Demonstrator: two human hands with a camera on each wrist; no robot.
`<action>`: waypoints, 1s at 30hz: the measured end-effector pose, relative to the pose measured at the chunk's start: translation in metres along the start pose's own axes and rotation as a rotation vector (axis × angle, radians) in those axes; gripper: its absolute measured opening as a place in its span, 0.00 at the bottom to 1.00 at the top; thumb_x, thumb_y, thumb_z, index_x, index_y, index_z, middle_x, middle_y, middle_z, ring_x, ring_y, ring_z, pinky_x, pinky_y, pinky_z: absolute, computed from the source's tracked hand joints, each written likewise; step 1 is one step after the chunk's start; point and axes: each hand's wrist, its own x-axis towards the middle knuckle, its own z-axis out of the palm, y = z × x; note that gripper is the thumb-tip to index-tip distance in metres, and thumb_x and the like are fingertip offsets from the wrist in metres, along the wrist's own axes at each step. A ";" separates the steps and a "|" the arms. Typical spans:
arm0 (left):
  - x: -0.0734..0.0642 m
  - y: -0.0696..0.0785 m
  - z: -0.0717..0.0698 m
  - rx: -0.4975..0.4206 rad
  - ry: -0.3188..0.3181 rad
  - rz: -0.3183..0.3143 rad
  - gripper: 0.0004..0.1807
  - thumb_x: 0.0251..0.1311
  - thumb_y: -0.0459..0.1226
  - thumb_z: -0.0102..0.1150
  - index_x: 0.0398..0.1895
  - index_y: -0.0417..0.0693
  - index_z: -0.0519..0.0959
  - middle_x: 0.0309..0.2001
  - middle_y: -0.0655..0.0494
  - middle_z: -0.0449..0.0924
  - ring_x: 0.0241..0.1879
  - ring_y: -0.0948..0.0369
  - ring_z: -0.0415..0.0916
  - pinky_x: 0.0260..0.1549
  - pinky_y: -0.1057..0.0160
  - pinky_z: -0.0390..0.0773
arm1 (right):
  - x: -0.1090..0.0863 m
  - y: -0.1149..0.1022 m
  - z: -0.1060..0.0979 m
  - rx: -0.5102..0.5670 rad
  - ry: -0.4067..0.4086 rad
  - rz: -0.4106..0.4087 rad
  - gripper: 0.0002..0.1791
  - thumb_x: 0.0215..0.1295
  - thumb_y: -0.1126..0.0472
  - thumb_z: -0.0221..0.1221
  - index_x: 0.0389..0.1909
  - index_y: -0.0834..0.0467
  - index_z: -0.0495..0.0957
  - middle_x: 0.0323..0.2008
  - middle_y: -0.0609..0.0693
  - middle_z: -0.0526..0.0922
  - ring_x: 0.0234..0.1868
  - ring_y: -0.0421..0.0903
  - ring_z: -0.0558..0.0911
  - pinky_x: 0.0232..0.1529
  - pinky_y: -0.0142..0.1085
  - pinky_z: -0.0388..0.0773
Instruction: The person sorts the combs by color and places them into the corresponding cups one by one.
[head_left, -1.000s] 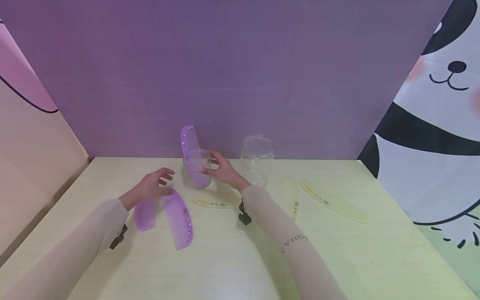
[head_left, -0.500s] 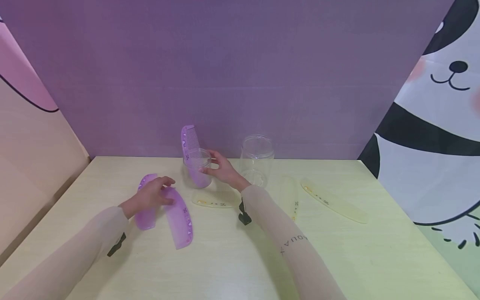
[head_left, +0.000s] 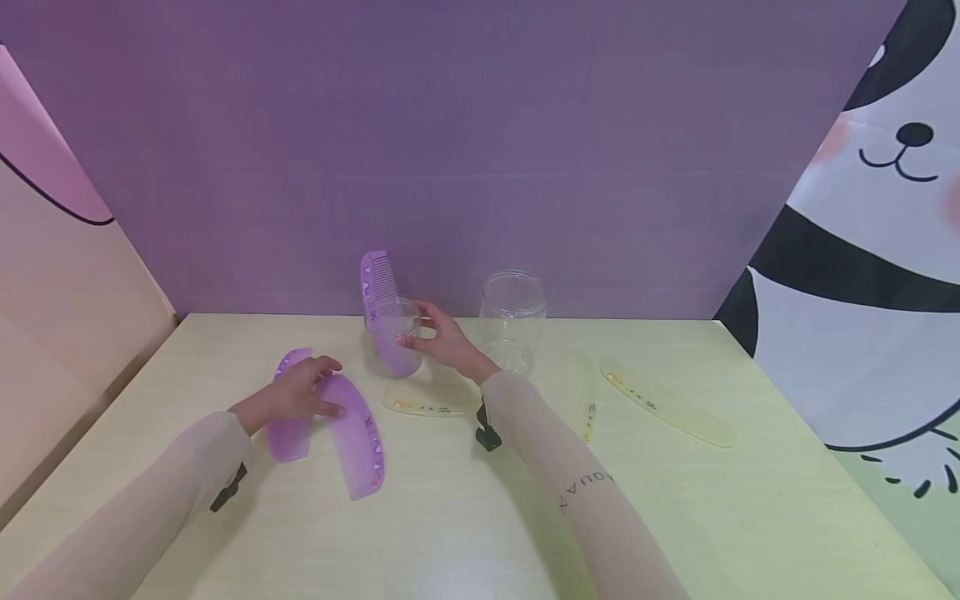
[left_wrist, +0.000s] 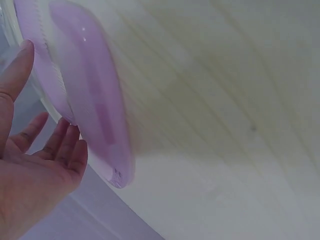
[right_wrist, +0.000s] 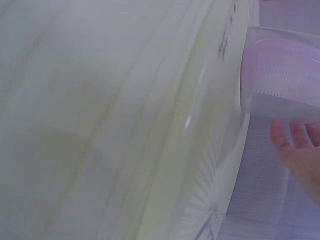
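Note:
My left hand [head_left: 296, 392] is over two purple combs lying on the table, its fingers loosely bent and spread. The thumb overlaps the right-hand purple comb [head_left: 360, 442]; the left-hand purple comb [head_left: 288, 439] lies partly hidden under the hand. In the left wrist view a gap shows between thumb and fingers, with the fingertips at the combs' edges. Farther back, my right hand [head_left: 446, 342] holds a clear plastic jar [head_left: 411, 321] by its side, thumb in front and fingers behind. Another purple comb [head_left: 378, 287] leans upright inside that jar.
A second clear jar [head_left: 513, 304] stands right of the first, behind the right wrist. Pale yellow combs lie flat: one [head_left: 431, 410] before the right hand, one [head_left: 581, 400] beside the right forearm, one [head_left: 667, 406] farther right. A purple backdrop [head_left: 480, 167] rises behind the table.
My left hand has shifted slightly left and its thumb has come lower over the right-hand purple comb. The right hand stays on the jar.

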 end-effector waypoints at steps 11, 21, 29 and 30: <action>0.007 -0.008 0.000 -0.029 -0.007 0.004 0.39 0.42 0.41 0.71 0.57 0.34 0.65 0.50 0.31 0.70 0.50 0.38 0.68 0.51 0.43 0.70 | 0.001 0.001 0.000 0.000 0.001 -0.010 0.38 0.54 0.60 0.64 0.65 0.56 0.58 0.64 0.55 0.65 0.63 0.53 0.67 0.63 0.49 0.64; 0.012 -0.010 -0.003 -0.030 -0.030 0.001 0.41 0.40 0.43 0.72 0.57 0.37 0.65 0.50 0.32 0.71 0.51 0.39 0.68 0.52 0.43 0.70 | 0.001 0.001 0.000 -0.011 -0.001 -0.015 0.39 0.54 0.60 0.64 0.66 0.57 0.57 0.64 0.55 0.65 0.63 0.54 0.67 0.63 0.50 0.64; 0.012 -0.009 -0.006 -0.040 -0.037 0.014 0.39 0.38 0.44 0.73 0.54 0.37 0.67 0.49 0.33 0.71 0.50 0.40 0.69 0.50 0.45 0.71 | 0.001 0.001 0.000 -0.013 -0.006 -0.018 0.39 0.54 0.60 0.64 0.66 0.57 0.57 0.64 0.56 0.64 0.63 0.54 0.67 0.63 0.49 0.64; 0.012 -0.009 -0.006 -0.036 -0.034 0.017 0.39 0.38 0.44 0.74 0.54 0.38 0.67 0.49 0.33 0.72 0.50 0.40 0.70 0.50 0.45 0.71 | 0.001 0.001 0.000 -0.013 -0.006 -0.018 0.39 0.54 0.60 0.64 0.66 0.57 0.57 0.64 0.56 0.64 0.63 0.54 0.67 0.63 0.49 0.64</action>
